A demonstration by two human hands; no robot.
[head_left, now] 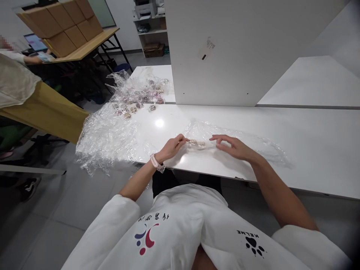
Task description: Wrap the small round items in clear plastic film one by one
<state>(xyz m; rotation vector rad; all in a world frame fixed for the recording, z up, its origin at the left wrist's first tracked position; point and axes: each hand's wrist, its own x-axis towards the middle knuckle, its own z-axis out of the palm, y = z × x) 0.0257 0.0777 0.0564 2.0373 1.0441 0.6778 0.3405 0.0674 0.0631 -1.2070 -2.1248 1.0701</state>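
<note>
On the white table in front of me lies a small beige item wrapped in clear plastic [197, 144]; its exact kind is too blurred to tell. My left hand [172, 147] pinches the left end of this wrapped item between thumb and fingers. At its right end hovers my right hand [234, 148], fingers curved and apart, the fingertips close to the plastic. Whether they touch it I cannot tell. Behind and to the right spreads a loose sheet of clear plastic film [247, 137], partly under my right hand and forearm.
A large heap of crumpled clear plastic [109, 131] hangs over the table's left end, with several small wrapped pieces [133, 108] beside it. A white upright panel [213, 56] stands behind the table [315, 150]. Another person [42, 97] stands at left near stacked cardboard boxes [64, 28].
</note>
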